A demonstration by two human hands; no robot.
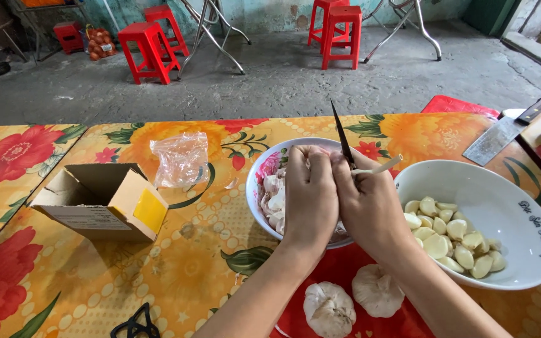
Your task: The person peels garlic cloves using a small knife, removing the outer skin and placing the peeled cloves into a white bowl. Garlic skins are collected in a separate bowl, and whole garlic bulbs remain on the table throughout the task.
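Over the peel bowl (pixel 264 164), the right hand (pixel 370 200), grip pressed around a small knife (pixel 344 139), works a garlic clove hidden in the left hand's (pixel 310 194) closed grip; a slip could nick fingers.

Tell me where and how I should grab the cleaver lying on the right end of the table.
Probably best to take the cleaver by its dark handle, the end pointing up and away at the far right. The wide grey blade angles back toward the white bowl of peeled garlic cloves, so come in from the far right side, wrapping a hand around the handle and keeping fingers off the blade.
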